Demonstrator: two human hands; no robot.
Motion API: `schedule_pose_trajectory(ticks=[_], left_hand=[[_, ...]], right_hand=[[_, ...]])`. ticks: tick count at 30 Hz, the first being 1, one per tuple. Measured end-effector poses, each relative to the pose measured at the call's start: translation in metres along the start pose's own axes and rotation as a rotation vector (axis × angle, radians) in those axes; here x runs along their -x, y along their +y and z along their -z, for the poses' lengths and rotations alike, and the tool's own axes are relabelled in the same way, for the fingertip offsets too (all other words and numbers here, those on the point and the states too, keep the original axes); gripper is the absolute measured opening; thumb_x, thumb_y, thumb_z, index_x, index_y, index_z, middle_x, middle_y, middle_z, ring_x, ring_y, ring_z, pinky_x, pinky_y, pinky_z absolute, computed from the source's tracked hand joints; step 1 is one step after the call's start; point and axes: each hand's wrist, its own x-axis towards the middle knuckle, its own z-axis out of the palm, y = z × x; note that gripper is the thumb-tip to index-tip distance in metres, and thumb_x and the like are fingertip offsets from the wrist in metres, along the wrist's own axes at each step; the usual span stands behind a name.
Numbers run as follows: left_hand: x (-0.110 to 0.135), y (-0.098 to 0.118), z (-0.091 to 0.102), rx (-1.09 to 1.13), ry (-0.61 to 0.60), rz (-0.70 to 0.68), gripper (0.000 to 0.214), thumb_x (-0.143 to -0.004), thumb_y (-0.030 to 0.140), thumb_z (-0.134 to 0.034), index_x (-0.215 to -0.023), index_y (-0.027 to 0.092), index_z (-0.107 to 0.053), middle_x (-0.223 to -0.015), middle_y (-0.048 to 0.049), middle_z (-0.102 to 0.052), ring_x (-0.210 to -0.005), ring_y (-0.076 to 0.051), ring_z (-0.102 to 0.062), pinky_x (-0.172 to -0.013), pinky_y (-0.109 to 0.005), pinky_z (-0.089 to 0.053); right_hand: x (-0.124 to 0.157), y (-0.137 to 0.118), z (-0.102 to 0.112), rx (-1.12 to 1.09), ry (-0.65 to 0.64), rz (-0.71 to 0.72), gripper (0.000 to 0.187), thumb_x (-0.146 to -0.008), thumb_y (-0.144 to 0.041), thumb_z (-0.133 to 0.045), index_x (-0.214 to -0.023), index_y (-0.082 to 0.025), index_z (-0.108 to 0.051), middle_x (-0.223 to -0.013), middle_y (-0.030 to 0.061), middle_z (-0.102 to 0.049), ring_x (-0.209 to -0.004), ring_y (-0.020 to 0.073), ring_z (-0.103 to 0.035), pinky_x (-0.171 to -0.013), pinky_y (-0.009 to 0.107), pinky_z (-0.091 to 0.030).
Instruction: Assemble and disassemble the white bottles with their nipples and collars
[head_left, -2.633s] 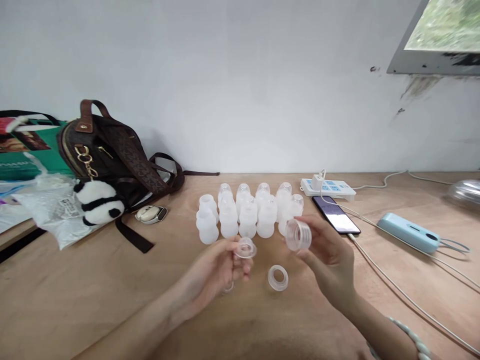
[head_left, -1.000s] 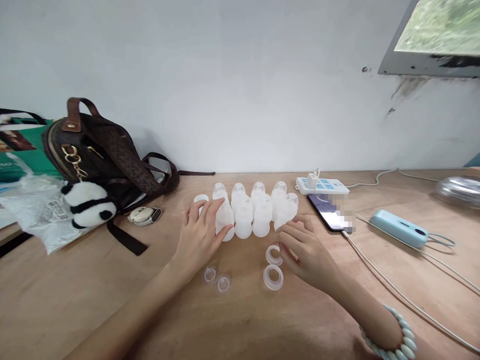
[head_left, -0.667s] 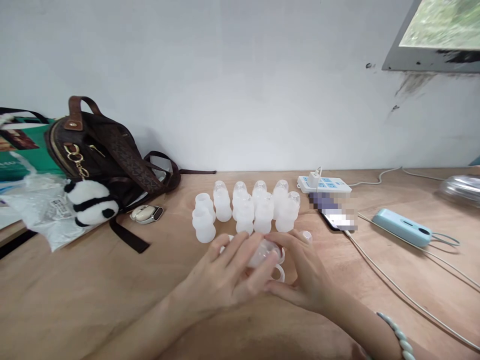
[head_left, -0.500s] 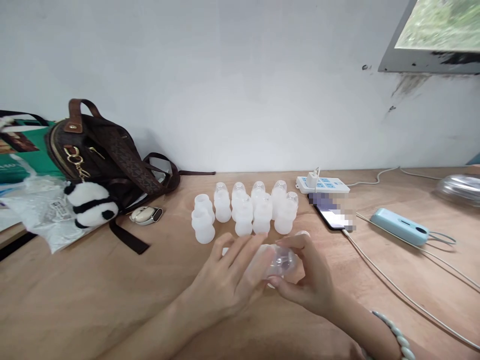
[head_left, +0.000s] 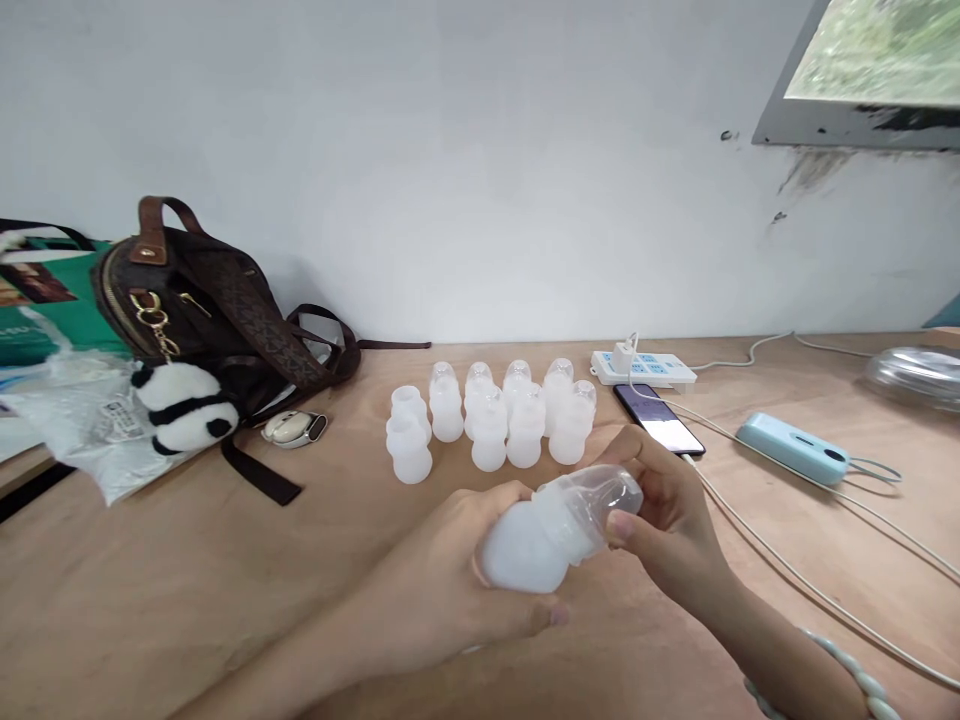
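Two-hand hold on a baby bottle [head_left: 521, 555]

The left hand [head_left: 442, 560] is closed around the milky lower body, apparently to brace it. The right hand [head_left: 667, 520] pinches the dome cap [head_left: 607, 492] between thumb and fingers, the latter partly hidden. The bottle is tilted over the table [head_left: 300, 580], cap toward 2 o'clock, an angle that seems to suit the right hand's reach. Clock positions from the held bottle: seven capped bottles [head_left: 489, 442] stand upright in two rows, from past 10 round to 12, likely to save space; two open-necked bottles [head_left: 412, 462] stand at 10; a smartphone [head_left: 654, 415] lies between 1 and 2, presumably near the power strip [head_left: 667, 370] for charging.
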Motion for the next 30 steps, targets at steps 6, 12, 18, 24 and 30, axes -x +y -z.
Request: schedule_pose_trajectory(ticks=[6,12,18,24,30], left_hand=[[0.024,-0.043,0.023,0.332,-0.075,0.126,0.037,-0.084,0.042,-0.065,-0.118,0.027,-0.058,-0.086,-0.0005,-0.070,-0.063,-0.016,-0.065,-0.052,-0.026,-0.053],[0.038,-0.063,0.026,0.072,0.198,0.093,0.040,-0.081,0.033,-0.071,-0.109,0.030,-0.042,-0.082,0.0035,-0.069,-0.067,-0.018,-0.065,-0.055,-0.027,-0.050],[0.022,-0.057,0.015,-0.409,0.354,0.014,0.036,-0.078,0.037,-0.074,-0.104,0.027,-0.050,-0.085,0.0019,-0.069,-0.071,-0.022,-0.065,-0.057,-0.029,-0.046],[0.012,-0.052,0.010,-0.778,0.403,-0.234,0.036,-0.084,0.036,-0.073,-0.112,0.024,-0.053,-0.097,-0.0015,-0.072,-0.075,-0.023,-0.065,-0.067,-0.035,-0.045],[0.009,-0.060,0.006,-0.884,0.505,-0.322,0.027,-0.094,0.035,-0.061,-0.115,0.020,-0.054,-0.099,-0.0043,-0.073,-0.081,-0.023,-0.068,-0.072,-0.035,-0.042]], right_hand=[[-0.028,-0.013,0.073,0.138,0.557,0.113,0.030,-0.087,-0.045,-0.058,-0.070,-0.027,-0.040,-0.064,-0.0023,-0.043,-0.050,0.0131,-0.036,-0.048,0.030,-0.031],[-0.015,0.013,0.099,0.813,0.165,-0.100,0.029,-0.081,-0.048,-0.067,-0.100,-0.027,-0.059,-0.069,-0.0008,-0.056,-0.058,0.0181,-0.051,-0.053,0.032,-0.040],[-0.007,0.026,0.086,1.053,-0.004,-0.164,0.038,-0.085,-0.049,-0.063,-0.114,-0.027,-0.056,-0.071,-0.0021,-0.055,-0.058,0.0171,-0.050,-0.055,0.032,-0.043],[-0.015,0.005,0.057,1.000,-0.046,-0.005,0.022,-0.095,-0.045,-0.051,-0.105,-0.026,-0.057,-0.071,-0.0002,-0.059,-0.063,0.0183,-0.055,-0.059,0.031,-0.044],[-0.026,0.020,0.069,1.299,0.072,-0.102,0.037,-0.095,-0.058,-0.045,-0.094,-0.024,-0.058,-0.084,0.0051,-0.067,-0.059,0.0199,-0.060,-0.052,0.030,-0.039]])
